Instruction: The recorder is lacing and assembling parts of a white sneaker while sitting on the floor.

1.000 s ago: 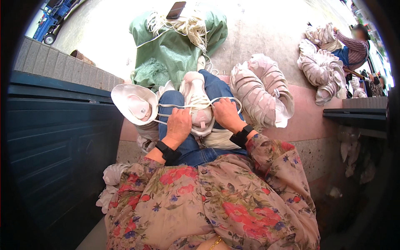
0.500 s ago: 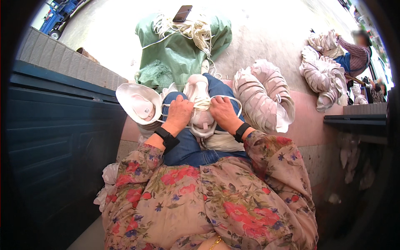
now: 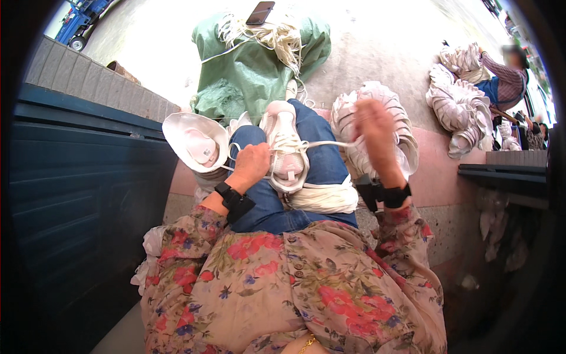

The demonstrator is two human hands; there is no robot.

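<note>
A white shoe upper (image 3: 284, 144) lies sole-down on my lap between my jeans-clad knees. My left hand (image 3: 252, 165) rests against its left side and pinches a white lace (image 3: 330, 143) that runs across the shoe. My right hand (image 3: 375, 133) is raised to the right, blurred, pulling the other end of that lace taut. A bundle of white laces (image 3: 321, 197) lies across my lap below the shoe. Both wrists carry black bands.
Another white shoe upper (image 3: 194, 141) sits at my left knee. A green sack (image 3: 259, 65) with loose white laces and a dark phone (image 3: 260, 12) lies ahead. Stacked white uppers (image 3: 407, 147) stand at right. Another person (image 3: 501, 76) sits far right. A dark blue wall (image 3: 76, 194) runs along the left.
My right hand has left the shoe and swung out to the right, drawing the lace tight. My left hand has stayed at the shoe's left side.
</note>
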